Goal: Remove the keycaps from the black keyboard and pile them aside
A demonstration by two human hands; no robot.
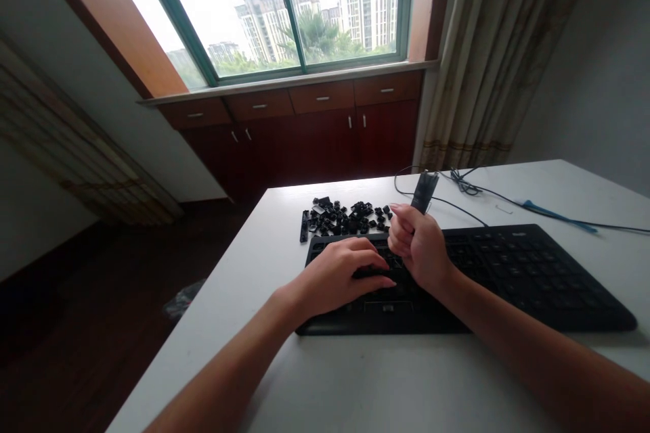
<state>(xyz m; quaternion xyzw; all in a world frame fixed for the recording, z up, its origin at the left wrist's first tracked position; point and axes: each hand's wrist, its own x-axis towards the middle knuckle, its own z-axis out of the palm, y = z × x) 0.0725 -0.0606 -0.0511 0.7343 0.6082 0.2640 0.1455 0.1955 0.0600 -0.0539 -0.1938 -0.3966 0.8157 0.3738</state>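
A black keyboard point(538, 277) lies on the white table, with keys off its left part and keys still in place at its right end. My left hand point(340, 274) rests palm down over the left part, its thumb and fingers apart. My right hand point(419, 247) is closed in a fist above the middle of the keyboard, wrapped round a dark, flat tool point(425, 191). The tool's upper end sticks up out of the fist; its lower end is hidden. Behind the keyboard lies a loose pile of black keycaps point(350, 218), with a long one point(304, 226) at the left.
A black cable point(558, 213) runs along the back right of the white table point(355, 379), with a bundled coil point(462, 183). Near it lie a blue strip point(558, 216) and a thin bent wire point(504, 209). A clear plastic bag point(183, 299) is on the floor at left.
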